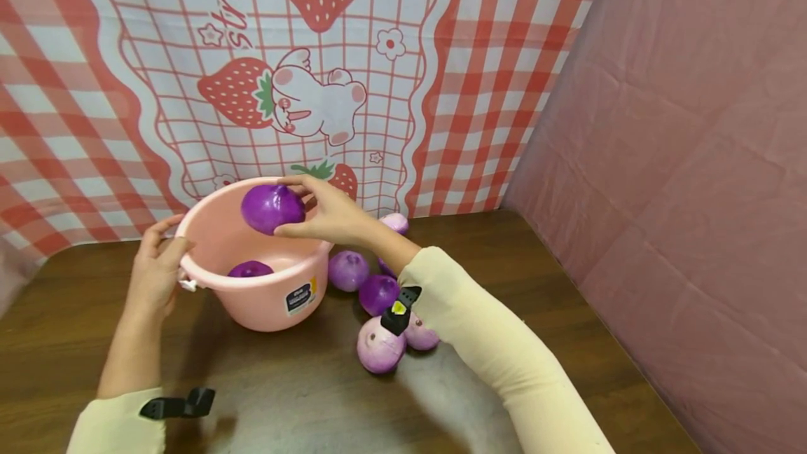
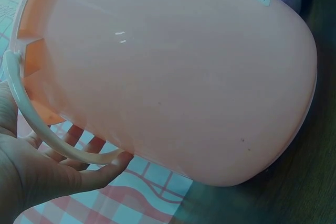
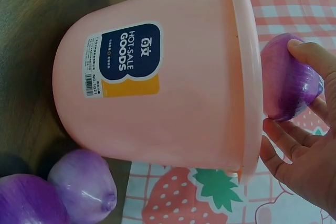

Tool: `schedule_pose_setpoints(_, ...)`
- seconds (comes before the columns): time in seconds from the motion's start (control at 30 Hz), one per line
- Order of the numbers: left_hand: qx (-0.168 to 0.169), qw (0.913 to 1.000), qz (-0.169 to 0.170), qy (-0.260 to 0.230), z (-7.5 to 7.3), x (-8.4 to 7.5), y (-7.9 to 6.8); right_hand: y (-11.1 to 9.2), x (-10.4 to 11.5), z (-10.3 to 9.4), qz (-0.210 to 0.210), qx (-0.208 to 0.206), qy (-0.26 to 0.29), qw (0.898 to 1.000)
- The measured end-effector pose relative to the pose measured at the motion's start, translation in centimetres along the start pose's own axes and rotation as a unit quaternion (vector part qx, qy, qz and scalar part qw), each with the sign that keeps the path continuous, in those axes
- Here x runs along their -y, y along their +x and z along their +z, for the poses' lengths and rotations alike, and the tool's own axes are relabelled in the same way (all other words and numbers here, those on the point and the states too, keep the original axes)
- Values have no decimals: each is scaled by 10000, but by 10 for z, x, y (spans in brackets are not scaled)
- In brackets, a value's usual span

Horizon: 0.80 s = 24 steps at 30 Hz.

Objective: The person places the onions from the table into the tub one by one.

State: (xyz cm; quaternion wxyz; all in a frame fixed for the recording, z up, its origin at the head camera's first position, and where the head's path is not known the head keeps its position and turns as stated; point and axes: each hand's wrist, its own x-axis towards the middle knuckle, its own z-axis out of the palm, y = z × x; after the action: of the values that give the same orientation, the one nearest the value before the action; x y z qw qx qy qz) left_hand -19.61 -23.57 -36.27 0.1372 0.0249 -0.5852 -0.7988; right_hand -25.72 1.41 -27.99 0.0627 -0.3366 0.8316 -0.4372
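My right hand point(image 1: 330, 212) holds a purple onion point(image 1: 270, 209) over the mouth of a pink plastic bucket point(image 1: 265, 303). In the right wrist view, the thumb and fingers pinch this onion point(image 3: 286, 77) just beyond the bucket's rim. A second purple onion point(image 1: 251, 269) lies inside the bucket, partly hidden by the near wall. At the bucket's left side, my left hand point(image 1: 154, 265) grips the rim, thumb over the edge. The left wrist view shows that hand point(image 2: 63, 166) by the pale curved handle point(image 2: 44, 132), with fingers spread around it.
Right of the bucket, several onions sit in a group on the brown wooden table point(image 1: 284, 384), among them a dark purple onion point(image 1: 378, 294) and a pale onion point(image 1: 381, 345). My right forearm partly covers the group. A strawberry-print cloth point(image 1: 479, 90) hangs behind; a pink cloth point(image 1: 681, 125) hangs at right.
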Motion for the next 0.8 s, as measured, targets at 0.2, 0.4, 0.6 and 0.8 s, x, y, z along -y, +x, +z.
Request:
schedule_pose_setpoints(0.2, -48, 10000, -3, 28, 0, 0, 0, 6, -1, 3, -34, -41, 0, 10000)
schedule_pose_setpoints(0.4, -97, 9999, -44, 33, 0, 0, 1, 11, 0, 6, 49, -49, -68, 10000)
schedule_pose_setpoints(0.6, -112, 9999, -60, 20, 0, -1, 1, 15, 2, 11, 20, 6, -121, 9999)
schedule_pose_setpoints(0.8, -76, 10000, -42, 49, -1, 0, 0, 18, -1, 17, -109, -12, -238, 9997)
